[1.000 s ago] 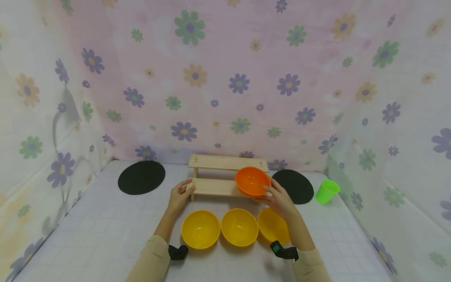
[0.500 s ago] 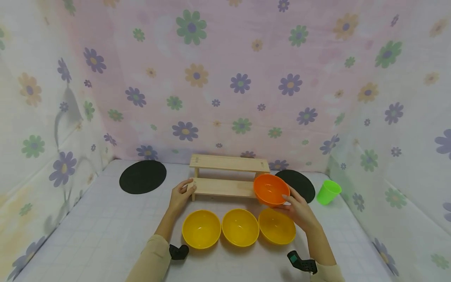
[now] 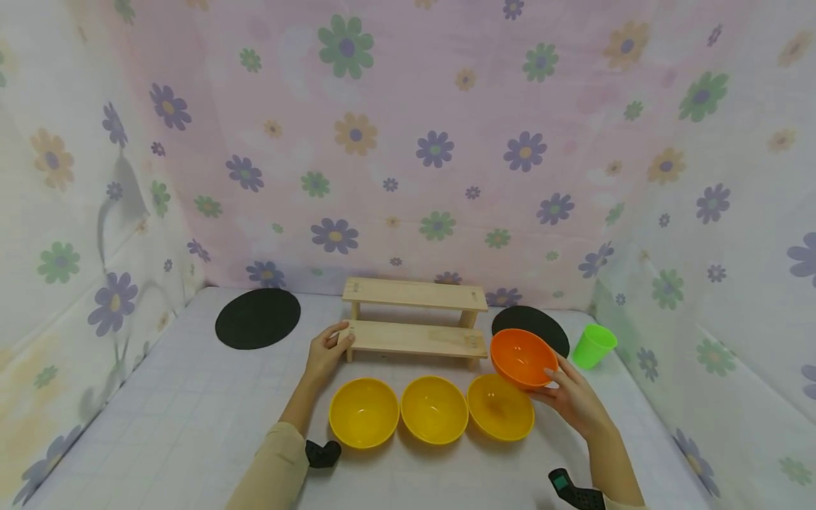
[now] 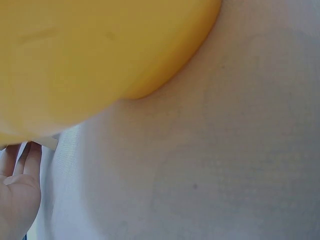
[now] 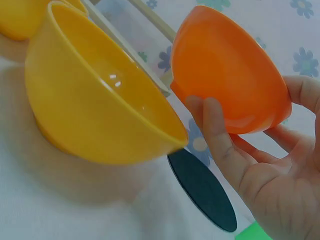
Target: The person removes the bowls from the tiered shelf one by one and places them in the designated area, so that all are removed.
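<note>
Nearest, three yellow bowls (image 3: 433,409) sit in a row on the counter (image 3: 178,418), rims up. Just past the rightmost one, the right hand (image 3: 576,404) grips the orange bowl (image 3: 523,358) by its base, fingers (image 5: 220,137) curled round it, holding it tilted above the counter beside the right end of the wooden step shelf (image 3: 411,322). Across from it, the left hand (image 3: 326,353) holds the left end of the shelf's lower step, thumb on top. Farther back lie two black round mats (image 3: 258,319), with a green cup (image 3: 593,346) at the right.
</note>
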The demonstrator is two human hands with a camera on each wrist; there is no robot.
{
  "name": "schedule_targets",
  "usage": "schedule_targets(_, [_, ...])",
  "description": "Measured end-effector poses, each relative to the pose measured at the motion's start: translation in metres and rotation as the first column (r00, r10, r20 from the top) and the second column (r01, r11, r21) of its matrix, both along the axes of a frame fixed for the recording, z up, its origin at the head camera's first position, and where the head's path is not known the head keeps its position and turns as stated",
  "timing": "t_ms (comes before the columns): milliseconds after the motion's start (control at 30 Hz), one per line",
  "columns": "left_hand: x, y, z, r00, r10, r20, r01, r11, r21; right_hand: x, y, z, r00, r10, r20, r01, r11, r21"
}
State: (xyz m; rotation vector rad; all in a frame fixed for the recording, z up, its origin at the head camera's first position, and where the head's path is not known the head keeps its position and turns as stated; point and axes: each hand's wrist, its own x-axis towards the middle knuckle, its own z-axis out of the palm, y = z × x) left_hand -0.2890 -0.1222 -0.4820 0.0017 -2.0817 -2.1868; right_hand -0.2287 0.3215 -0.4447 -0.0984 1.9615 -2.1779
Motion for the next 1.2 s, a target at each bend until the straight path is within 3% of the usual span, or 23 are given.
schedule_targets(233, [0.0, 0.0, 0.001, 1.0, -0.003, -0.006, 0.003, 1.0, 0.006, 0.008, 0.018, -0.004, 0.999, -0.029, 0.019, 0.029, 0.999, -0.018])
schedule_targets(433, [0.0, 0.0, 0.001, 1.0, -0.012, -0.008, 0.012, 1.0, 0.013, 0.015, 0.036, -0.014, 1.0, -0.006, -0.015, 0.004, 0.994, -0.113])
schedule_targets(567, [0.0, 0.0, 0.001, 1.0, -0.017, -0.01, 0.017, 1.0, 0.016, 0.019, 0.043, -0.02, 0.999, -0.033, -0.005, 0.032, 0.99, -0.136])
schedule_targets(900, [0.002, 0.0, 0.002, 1.0, -0.014, -0.014, 0.014, 1.0, 0.023, 0.02, 0.048, -0.03, 0.981, -0.151, 0.121, 0.153, 0.988, -0.011])
schedule_targets(1200, [0.005, 0.001, 0.004, 1.0, -0.013, -0.015, 0.013, 1.0, 0.019, 0.024, 0.052, -0.038, 0.946, -0.223, 0.236, 0.215, 0.975, 0.059])
